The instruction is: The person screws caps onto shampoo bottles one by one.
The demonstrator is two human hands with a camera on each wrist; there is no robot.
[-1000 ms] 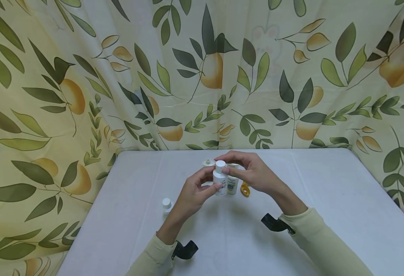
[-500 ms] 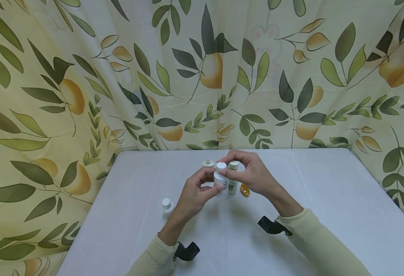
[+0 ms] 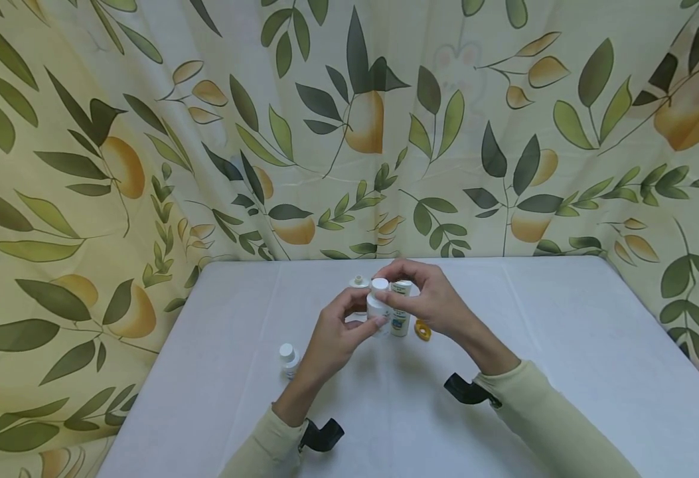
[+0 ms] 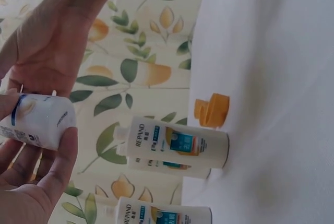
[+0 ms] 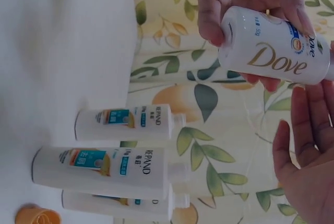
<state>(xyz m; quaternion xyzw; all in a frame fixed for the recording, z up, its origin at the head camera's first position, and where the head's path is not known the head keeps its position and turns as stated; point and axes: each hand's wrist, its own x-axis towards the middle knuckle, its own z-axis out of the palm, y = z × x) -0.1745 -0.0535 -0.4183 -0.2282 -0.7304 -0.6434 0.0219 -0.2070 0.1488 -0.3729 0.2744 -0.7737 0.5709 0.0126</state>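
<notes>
A small white Dove bottle [image 5: 276, 46] is held above the table between both hands. My left hand [image 3: 337, 335] grips the bottle's body, thumb on the near side. At the top, my right hand [image 3: 435, 299] has thumb and fingers around the white cap [image 3: 380, 284], which is on the bottle. In the left wrist view the bottle [image 4: 39, 119] lies across the left fingers, its base by the thumb. The right wrist view cuts off the cap end, so the exact finger contact there is partly hidden.
White REPAND bottles [image 5: 99, 174] stand behind the hands, one of them [image 3: 401, 312] just right of the held bottle. Beside it lies an orange-yellow ring-like piece [image 3: 423, 330]. Another white-capped bottle [image 3: 288, 358] is left of the left wrist. A fruit-print curtain [image 3: 349, 133] backs the table [image 3: 235, 312].
The right wrist has shifted slightly left, its fingers still at the cap. More of the standing bottle behind now shows. The left hand keeps its hold, with the Dove bottle barely moved.
</notes>
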